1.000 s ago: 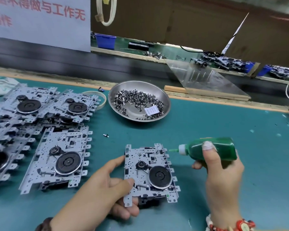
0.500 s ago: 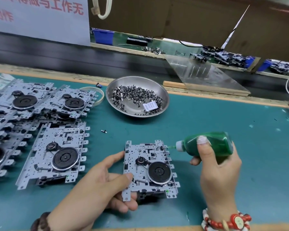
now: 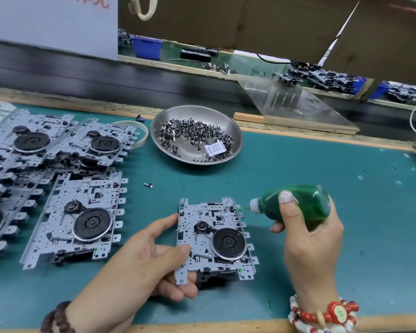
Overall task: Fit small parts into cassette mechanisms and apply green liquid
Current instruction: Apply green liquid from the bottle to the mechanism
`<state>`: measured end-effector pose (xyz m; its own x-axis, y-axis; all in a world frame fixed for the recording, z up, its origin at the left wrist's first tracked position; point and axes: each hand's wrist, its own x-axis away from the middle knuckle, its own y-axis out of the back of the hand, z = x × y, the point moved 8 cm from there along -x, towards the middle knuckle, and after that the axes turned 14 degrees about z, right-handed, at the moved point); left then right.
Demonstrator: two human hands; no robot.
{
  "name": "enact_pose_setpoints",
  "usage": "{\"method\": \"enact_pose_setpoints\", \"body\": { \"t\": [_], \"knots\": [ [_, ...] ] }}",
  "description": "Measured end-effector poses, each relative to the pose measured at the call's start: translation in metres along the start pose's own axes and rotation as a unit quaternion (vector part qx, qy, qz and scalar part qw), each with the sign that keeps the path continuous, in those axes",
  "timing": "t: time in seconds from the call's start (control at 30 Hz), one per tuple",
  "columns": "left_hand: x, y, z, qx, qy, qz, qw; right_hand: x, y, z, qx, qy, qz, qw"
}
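Nozzle had crept onto the mechanism's (image 3: 214, 239) far corner; my right hand (image 3: 308, 239) squeezed the green bottle (image 3: 305, 203), left hand (image 3: 139, 258) pinched the plate.

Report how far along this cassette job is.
Done: cannot tell which mechanisms in the pile at left are finished. In hand: left hand grips one cassette mechanism; right hand tips the green bottle, nozzle at its top right corner. Left: the metal bowl holds many small parts.
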<state>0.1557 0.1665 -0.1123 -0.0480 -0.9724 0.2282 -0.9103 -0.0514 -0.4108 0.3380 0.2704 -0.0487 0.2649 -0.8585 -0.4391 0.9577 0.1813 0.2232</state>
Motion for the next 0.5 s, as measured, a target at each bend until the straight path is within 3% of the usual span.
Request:
{"method": "enact_pose_setpoints", "body": {
  "t": [0.5],
  "knots": [
    [0.0003,-0.0005,0.0007,0.002,0.005,0.003,1.000,0.0024,-0.0006,0.0071,0.066,0.045,-0.006,0.997]
  ]
}}
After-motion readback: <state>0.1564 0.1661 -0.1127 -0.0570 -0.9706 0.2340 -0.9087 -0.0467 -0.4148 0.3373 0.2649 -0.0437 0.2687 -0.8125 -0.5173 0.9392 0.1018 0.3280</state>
